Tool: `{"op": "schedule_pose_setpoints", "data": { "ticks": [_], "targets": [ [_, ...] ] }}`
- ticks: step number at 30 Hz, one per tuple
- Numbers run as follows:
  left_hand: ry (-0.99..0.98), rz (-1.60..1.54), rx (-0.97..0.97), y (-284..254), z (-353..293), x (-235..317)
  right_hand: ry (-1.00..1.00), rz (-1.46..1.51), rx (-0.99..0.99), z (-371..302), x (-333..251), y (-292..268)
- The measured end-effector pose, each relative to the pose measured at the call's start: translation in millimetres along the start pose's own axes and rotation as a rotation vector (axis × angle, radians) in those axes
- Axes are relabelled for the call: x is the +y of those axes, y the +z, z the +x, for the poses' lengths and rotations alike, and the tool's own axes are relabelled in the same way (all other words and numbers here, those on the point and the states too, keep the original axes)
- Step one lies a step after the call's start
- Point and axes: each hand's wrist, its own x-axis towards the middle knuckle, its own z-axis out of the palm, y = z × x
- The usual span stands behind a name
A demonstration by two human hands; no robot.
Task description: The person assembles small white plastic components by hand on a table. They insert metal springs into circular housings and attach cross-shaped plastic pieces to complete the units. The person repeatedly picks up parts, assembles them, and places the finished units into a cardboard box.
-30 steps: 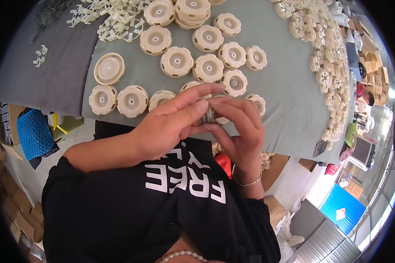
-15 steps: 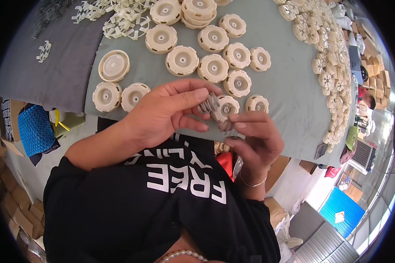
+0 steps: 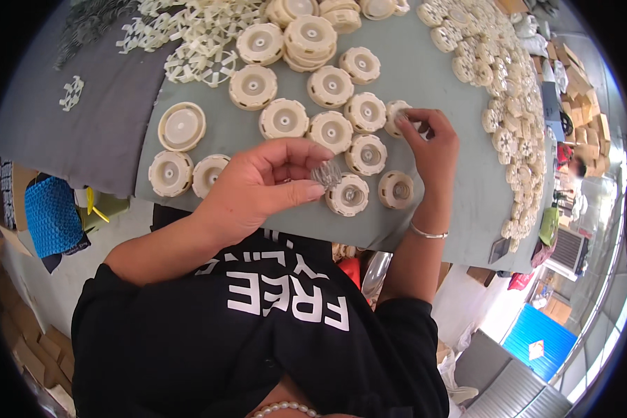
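Note:
My left hand (image 3: 254,182) pinches a small bunch of metal coil springs (image 3: 326,175) between thumb and fingers, just above the table. My right hand (image 3: 435,146) reaches out to a cream round plastic wheel-like part (image 3: 393,120) at the right of the group. Its fingertips are closed on a coil spring (image 3: 403,117) at that part's centre, mostly hidden by the fingers. Coils sit inside the nearest round part (image 3: 347,195), the one to its right (image 3: 396,189) and another behind (image 3: 366,155).
More cream round parts (image 3: 283,120) stand on the grey-green tabletop (image 3: 460,202), some stacked at the back. Pale clip-like plastic pieces (image 3: 202,49) heap at the far left, dark springs (image 3: 94,24) beyond. A long pile of cream parts (image 3: 512,132) lines the right edge.
My right hand has moved away from my left, forward and right, to a round part with its spring. My left hand still holds springs, now turned slightly. The view has shifted a little.

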Motion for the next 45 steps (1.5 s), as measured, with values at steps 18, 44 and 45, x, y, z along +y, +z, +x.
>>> {"op": "schedule_pose_setpoints", "data": {
  "ticks": [18, 44, 45],
  "targets": [
    [0.149, 0.146, 0.086, 4.4, -1.3, -4.2, -0.039, 0.877, -0.188, -103.9, -84.4, 22.3],
    [-0.137, -0.185, 0.067, -10.5, 5.2, 13.3, -0.222, 0.047, -0.08, -5.4, -48.3, 14.6],
    [-0.127, -0.17, 0.076, -11.3, 4.7, 13.6, -0.255, 0.084, -0.047, -9.8, -57.1, 11.7]
  ]
}}
